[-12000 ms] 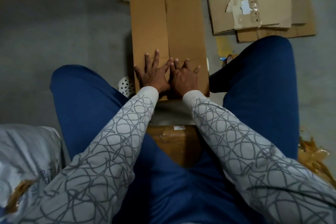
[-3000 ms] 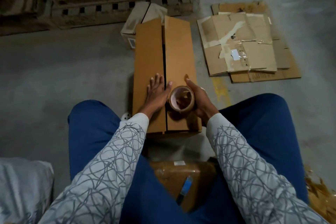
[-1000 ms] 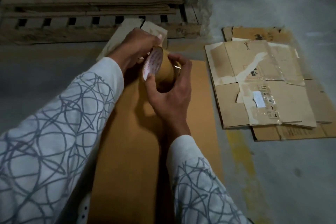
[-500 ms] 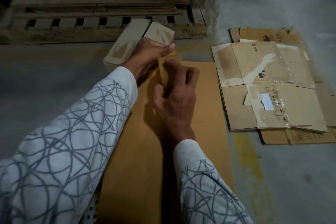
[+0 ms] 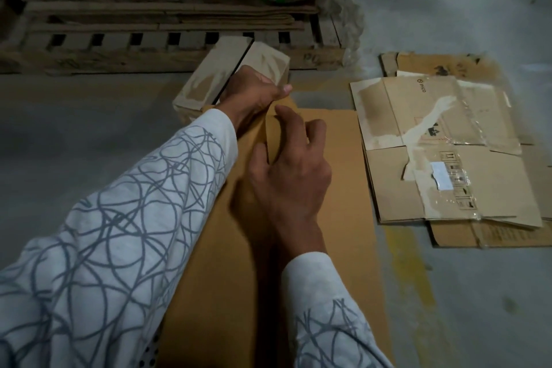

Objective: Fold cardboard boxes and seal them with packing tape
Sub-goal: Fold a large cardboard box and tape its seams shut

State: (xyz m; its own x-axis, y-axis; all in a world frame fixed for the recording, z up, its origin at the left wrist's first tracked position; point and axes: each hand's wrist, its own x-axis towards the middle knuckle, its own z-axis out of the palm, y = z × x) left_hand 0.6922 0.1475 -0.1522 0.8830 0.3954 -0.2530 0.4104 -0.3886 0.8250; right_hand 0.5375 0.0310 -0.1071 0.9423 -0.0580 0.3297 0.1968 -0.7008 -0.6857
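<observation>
Cardboard box (image 5: 337, 218) down on the floor, both hands busy at its far end with the tape.

Head view: the long brown box runs straight away from the person across the grey floor (image 5: 74, 134). The left hand (image 5: 254, 95) is at the far edge, fingers curled down over the end and gripping it, thumb poking out to the right. Just this side of it, the right hand (image 5: 295, 170) wraps round the tape roll (image 5: 272, 140), thumb on one side and bent fingers over the other. The roll is edge-on, mostly hidden, and sits on the box's midline. Both sleeves are white with grey scribbled loops. Right of the box, flattened cartons (image 5: 448, 164) lie stacked. Beyond the left hand sits a smaller box (image 5: 209, 81), close to a wooden pallet (image 5: 149, 48).
</observation>
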